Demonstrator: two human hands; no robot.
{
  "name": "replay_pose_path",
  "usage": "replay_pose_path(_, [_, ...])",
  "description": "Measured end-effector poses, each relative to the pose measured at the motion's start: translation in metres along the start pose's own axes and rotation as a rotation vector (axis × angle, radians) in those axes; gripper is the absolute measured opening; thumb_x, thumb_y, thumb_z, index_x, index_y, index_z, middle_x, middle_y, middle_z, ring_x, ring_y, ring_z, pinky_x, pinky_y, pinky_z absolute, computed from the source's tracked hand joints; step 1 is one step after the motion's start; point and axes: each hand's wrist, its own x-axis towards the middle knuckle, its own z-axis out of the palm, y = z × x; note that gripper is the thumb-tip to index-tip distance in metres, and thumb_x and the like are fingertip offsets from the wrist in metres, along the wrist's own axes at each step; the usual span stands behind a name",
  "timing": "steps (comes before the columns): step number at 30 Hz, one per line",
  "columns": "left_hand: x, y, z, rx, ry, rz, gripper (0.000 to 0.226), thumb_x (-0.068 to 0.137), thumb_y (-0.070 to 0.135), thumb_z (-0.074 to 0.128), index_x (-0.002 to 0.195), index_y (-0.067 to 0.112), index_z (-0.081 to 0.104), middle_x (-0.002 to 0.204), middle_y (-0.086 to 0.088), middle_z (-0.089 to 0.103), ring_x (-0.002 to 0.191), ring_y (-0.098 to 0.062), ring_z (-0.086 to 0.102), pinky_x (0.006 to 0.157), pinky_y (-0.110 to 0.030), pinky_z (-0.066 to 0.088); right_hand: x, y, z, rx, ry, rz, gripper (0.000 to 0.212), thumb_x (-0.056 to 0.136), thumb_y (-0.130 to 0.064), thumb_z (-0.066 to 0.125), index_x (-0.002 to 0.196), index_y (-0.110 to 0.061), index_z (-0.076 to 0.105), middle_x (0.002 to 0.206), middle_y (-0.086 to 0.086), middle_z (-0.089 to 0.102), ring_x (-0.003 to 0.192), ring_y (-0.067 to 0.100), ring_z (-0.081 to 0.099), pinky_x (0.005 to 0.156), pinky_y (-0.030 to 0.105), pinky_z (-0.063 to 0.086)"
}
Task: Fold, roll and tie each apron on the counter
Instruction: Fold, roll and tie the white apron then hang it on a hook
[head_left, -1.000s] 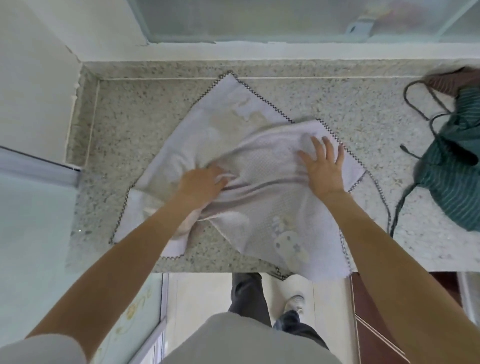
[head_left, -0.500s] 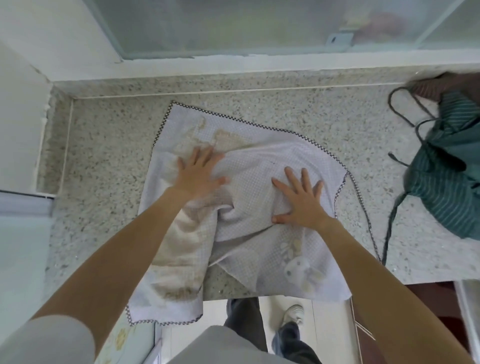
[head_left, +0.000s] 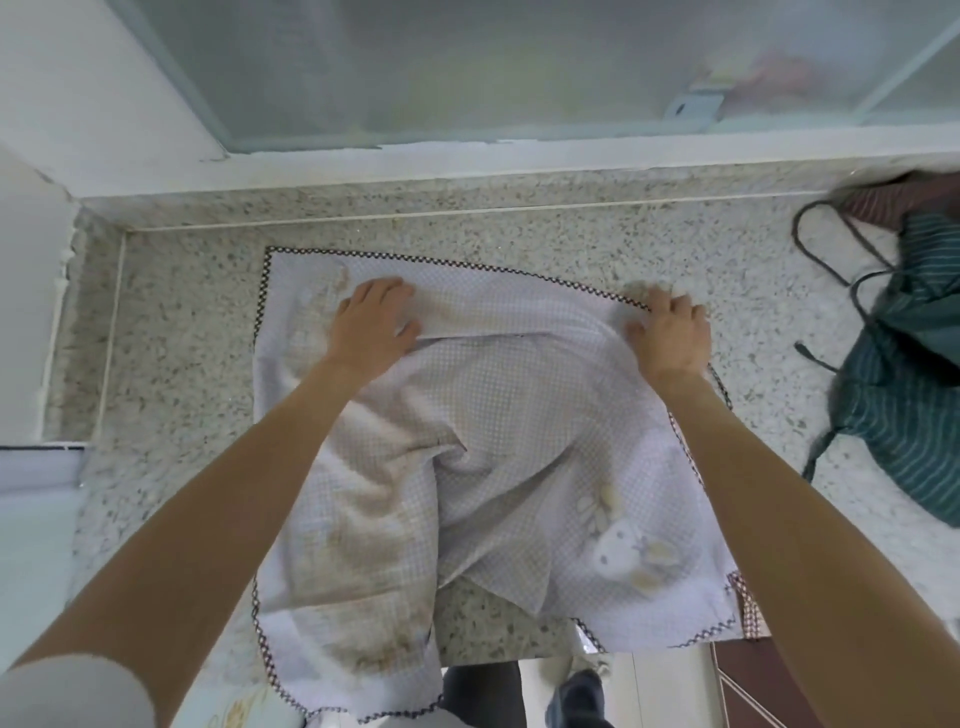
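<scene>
A pale checked apron (head_left: 498, 415) with dark checkered trim and a rabbit patch lies spread on the speckled counter (head_left: 571, 234), its near edge hanging over the counter front. My left hand (head_left: 371, 327) grips a fold at the apron's far edge, thumb under the fold and fingers on top. At the far right corner, my right hand (head_left: 670, 332) curls round the trimmed edge. Bunched wrinkles run down the middle of the cloth.
A green striped apron (head_left: 904, 374) with dark strings (head_left: 831, 254) lies heaped at the counter's right end, with a reddish cloth (head_left: 904, 197) behind it. A frosted window (head_left: 467, 67) runs along the back wall. A wall closes the left side. The floor and my feet show below.
The apron has turned from a diamond to square with the counter. Both hands moved from pressing flat on the middle to the far edge, where they now grip the cloth.
</scene>
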Motion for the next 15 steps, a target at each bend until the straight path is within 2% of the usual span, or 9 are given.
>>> replay_pose_path(2, [0.016, 0.005, 0.004, 0.028, -0.083, -0.026, 0.057, 0.091, 0.043, 0.049, 0.142, 0.020, 0.035, 0.152, 0.001, 0.026, 0.140, -0.021, 0.019, 0.113, -0.044, 0.021, 0.007, 0.001, -0.001, 0.017, -0.042, 0.030, 0.035, 0.096, -0.026, 0.046, 0.123, -0.004, 0.047, 0.118, 0.020, 0.051, 0.102, 0.038, 0.053, 0.075, 0.041, 0.043])
replay_pose_path(4, [0.027, 0.008, 0.006, 0.080, -0.139, -0.041, 0.066, 0.090, 0.054, 0.046, 0.145, 0.023, 0.026, 0.156, 0.002, 0.014, 0.143, -0.019, 0.009, 0.114, -0.049, 0.015, 0.015, -0.003, -0.005, 0.084, 0.009, 0.030, 0.027, 0.096, -0.021, 0.046, 0.117, -0.005, 0.053, 0.114, 0.017, 0.052, 0.091, 0.039, 0.057, 0.066, 0.037, 0.039])
replay_pose_path(7, [0.036, 0.000, 0.008, 0.128, -0.164, -0.087, 0.077, 0.087, 0.066, 0.039, 0.148, 0.026, 0.015, 0.158, 0.005, 0.002, 0.145, -0.017, -0.001, 0.112, -0.058, 0.010, 0.040, -0.017, -0.021, 0.244, 0.116, 0.047, 0.021, 0.095, -0.019, 0.049, 0.110, -0.008, 0.059, 0.114, 0.016, 0.052, 0.088, 0.038, 0.057, 0.068, 0.034, 0.038])
replay_pose_path(11, [0.044, -0.017, 0.010, 0.156, -0.150, -0.131, 0.081, 0.083, 0.072, 0.035, 0.148, 0.031, 0.010, 0.158, 0.009, -0.003, 0.145, -0.018, -0.005, 0.110, -0.064, 0.003, 0.084, -0.039, -0.040, 0.281, 0.166, 0.042, 0.021, 0.091, -0.021, 0.053, 0.106, -0.013, 0.066, 0.109, 0.015, 0.058, 0.093, 0.035, 0.058, 0.074, 0.033, 0.042])
replay_pose_path(15, [0.052, -0.026, 0.014, 0.143, -0.097, -0.190, 0.082, 0.082, 0.074, 0.034, 0.148, 0.033, 0.009, 0.157, 0.009, -0.003, 0.144, -0.015, -0.005, 0.110, -0.064, 0.003, 0.110, -0.059, -0.034, 0.358, 0.153, 0.005, 0.029, 0.090, -0.013, 0.050, 0.117, -0.013, 0.062, 0.119, 0.012, 0.055, 0.100, 0.030, 0.057, 0.078, 0.028, 0.041])
